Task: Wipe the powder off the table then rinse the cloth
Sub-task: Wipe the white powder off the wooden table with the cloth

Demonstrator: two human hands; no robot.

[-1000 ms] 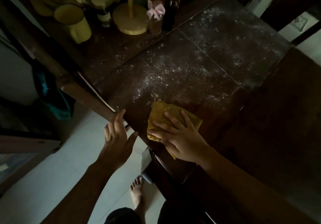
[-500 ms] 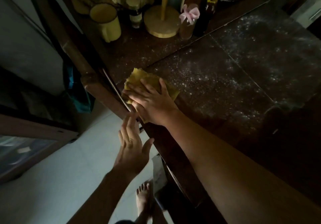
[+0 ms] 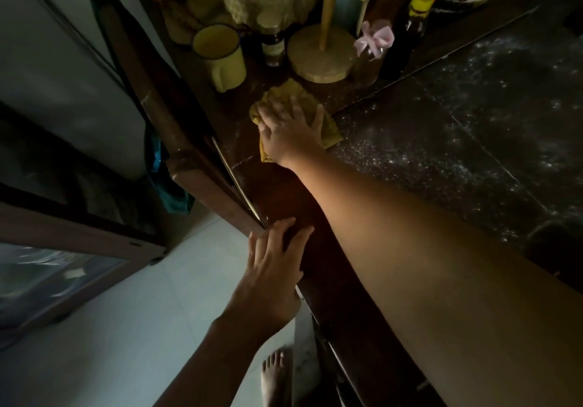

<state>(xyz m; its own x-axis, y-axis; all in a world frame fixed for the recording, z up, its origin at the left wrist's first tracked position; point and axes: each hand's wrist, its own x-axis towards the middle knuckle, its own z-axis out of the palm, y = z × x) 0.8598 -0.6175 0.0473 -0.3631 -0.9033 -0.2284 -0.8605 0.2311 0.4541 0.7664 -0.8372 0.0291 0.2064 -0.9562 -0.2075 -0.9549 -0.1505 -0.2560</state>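
A yellow cloth [image 3: 291, 93] lies flat on the dark wooden table [image 3: 284, 195], near its far left side. My right hand [image 3: 291, 130] presses down on the cloth with fingers spread, arm stretched out across the table. White powder [image 3: 410, 151] is scattered over the dark tabletop to the right of the cloth. My left hand [image 3: 274, 267] rests with fingers apart on the table's near left edge and holds nothing.
Just beyond the cloth stand a yellow mug [image 3: 222, 54], a small jar [image 3: 272, 45], a round wooden stand [image 3: 321, 53], a jar with a pink bow [image 3: 370, 56] and dark bottles [image 3: 413, 34]. A chair back [image 3: 176, 141] leans at the table's left edge. My bare foot [image 3: 276, 375] is on the pale floor.
My right hand has pushed the cloth away from me along the left side, toward the mug and stand. My left hand has come to rest on the table edge.
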